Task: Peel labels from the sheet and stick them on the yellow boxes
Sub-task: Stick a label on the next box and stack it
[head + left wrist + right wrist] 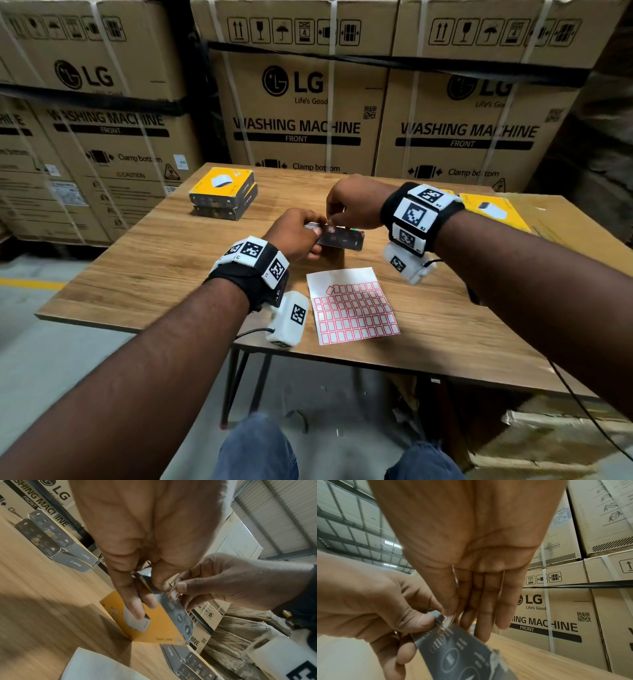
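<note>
The left hand (296,234) holds a yellow box (342,238) up on its edge over the table (154,260), gray side up. The right hand (354,202) pinches a small label (331,229) onto that gray side. The label sheet (352,308) lies flat on the table, just in front of the box. Two more boxes (222,192) sit stacked at the far left.

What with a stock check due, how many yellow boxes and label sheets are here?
Yellow boxes: 5, made up of 2 in the left stack, 1 held box and 2 in the right stack
Label sheet: 1
Total: 6
</note>
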